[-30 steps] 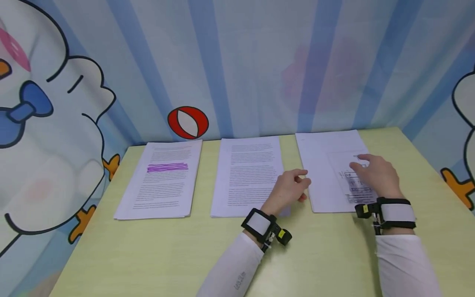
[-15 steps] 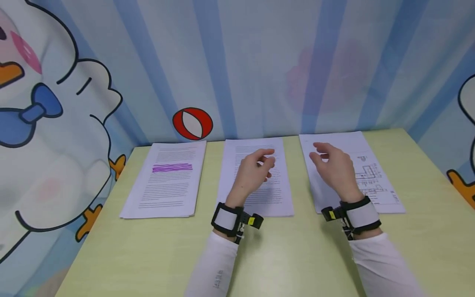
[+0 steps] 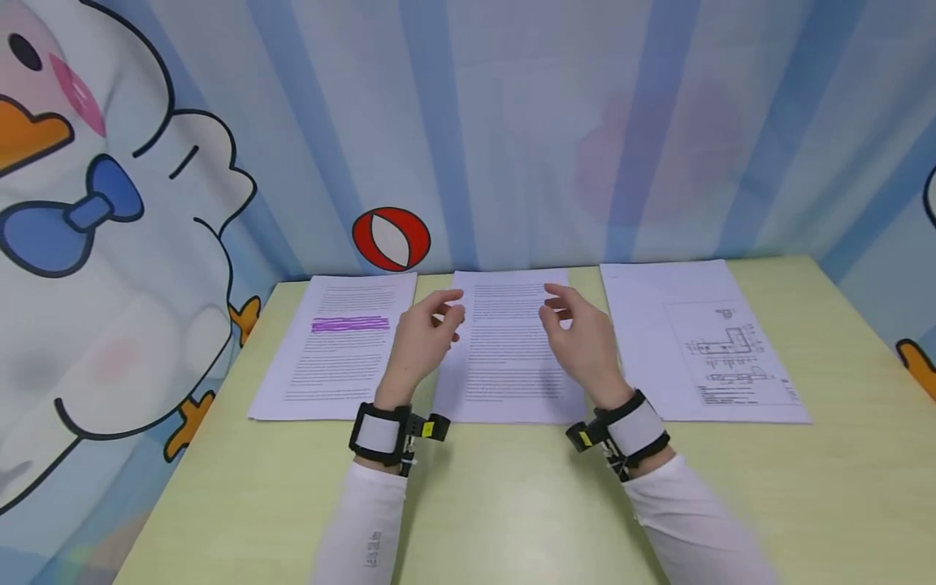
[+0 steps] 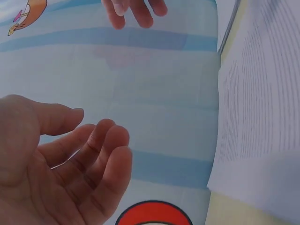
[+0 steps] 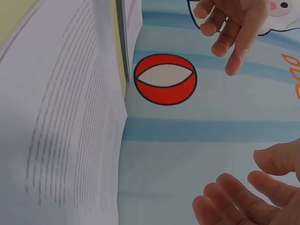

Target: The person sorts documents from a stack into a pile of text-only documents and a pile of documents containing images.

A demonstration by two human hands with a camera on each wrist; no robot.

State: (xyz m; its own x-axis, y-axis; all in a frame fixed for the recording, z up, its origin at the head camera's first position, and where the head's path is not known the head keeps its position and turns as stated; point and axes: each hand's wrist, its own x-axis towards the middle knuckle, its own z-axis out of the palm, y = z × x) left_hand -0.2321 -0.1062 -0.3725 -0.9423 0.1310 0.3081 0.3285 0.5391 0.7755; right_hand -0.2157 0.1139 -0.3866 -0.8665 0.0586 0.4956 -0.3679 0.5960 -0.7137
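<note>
Three stacks of printed paper lie side by side on the table. Over the gap between the left stack point(image 3: 336, 357), marked with purple highlighter lines, and the middle stack of text pages point(image 3: 512, 366), my left hand point(image 3: 420, 345) hovers with loosely bent fingers. My right hand point(image 3: 585, 345) is raised above the right side of the middle stack, fingers relaxed and holding nothing. Both wrist views show bare palms, the left hand point(image 4: 79, 164) and the right hand point(image 5: 248, 197) facing each other. The right stack point(image 3: 709, 349) has a technical line drawing on its top sheet.
The pale yellow-green table point(image 3: 504, 504) runs up to a blue striped curtain point(image 3: 526, 138) behind the papers. Cartoon figures are printed on it, with a red and white ball point(image 3: 391, 239). Both wrists wear strapped cameras.
Both hands have moved left: the left from between the middle and right stacks, the right off the drawing sheet to over the middle stack. The papers lie as before; the view has shifted slightly.
</note>
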